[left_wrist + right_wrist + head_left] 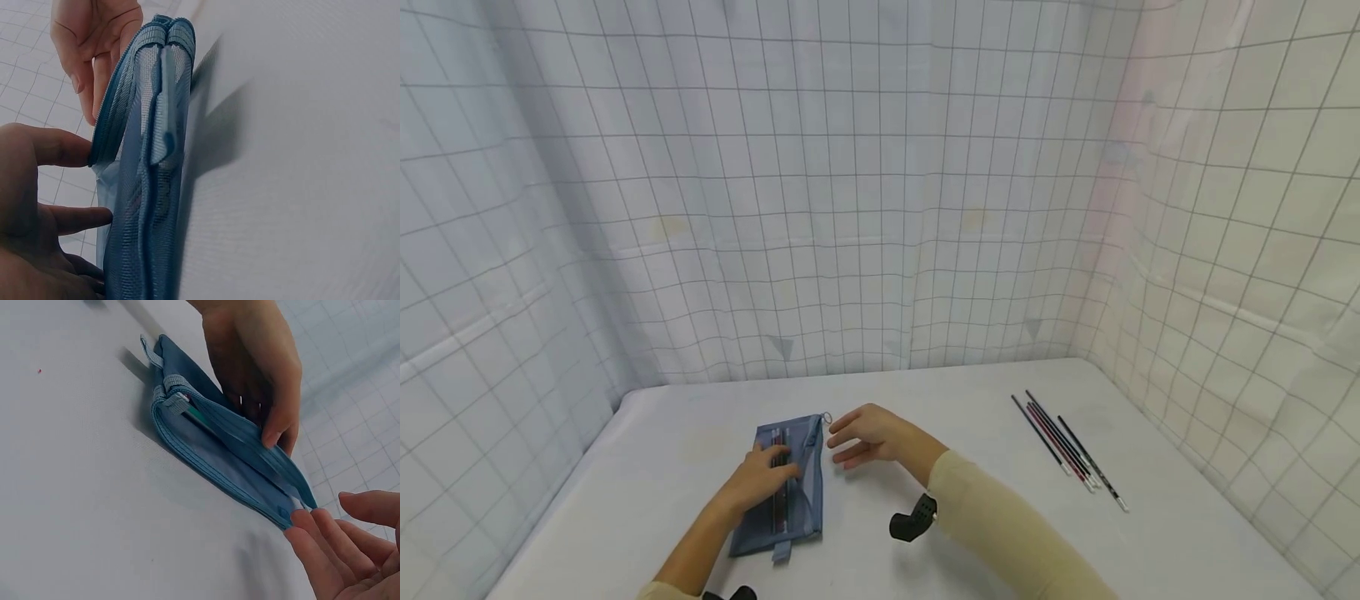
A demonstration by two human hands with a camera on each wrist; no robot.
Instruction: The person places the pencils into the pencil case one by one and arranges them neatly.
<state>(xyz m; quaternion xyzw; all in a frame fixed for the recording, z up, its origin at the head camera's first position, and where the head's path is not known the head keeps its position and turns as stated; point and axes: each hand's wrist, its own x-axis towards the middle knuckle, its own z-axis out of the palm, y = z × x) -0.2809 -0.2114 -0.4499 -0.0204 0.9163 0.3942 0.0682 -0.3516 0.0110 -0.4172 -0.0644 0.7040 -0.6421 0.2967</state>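
A blue zippered pencil pouch [812, 483] lies on the table, with several pencils [779, 508] showing through its top face. Its zip is undone, and the long mouth gapes along the right side in the right wrist view. My left hand [760, 482] rests on the pouch from the left, with spread fingertips touching its upper face and the edge of the mouth. By the far corner, close to the small zip ring [827, 417], is my right hand [868, 435]. Its fingers [325, 534] are loosely bent, with fingertips right at the pouch's end.
Several loose dark and red pencils [1060, 437] with white ends lie on the right side of the white table [947, 400]. Grid-patterned white curtains [865, 250] enclose the table at the back and sides. A fabric tab [782, 551] sticks out from the pouch's near end.
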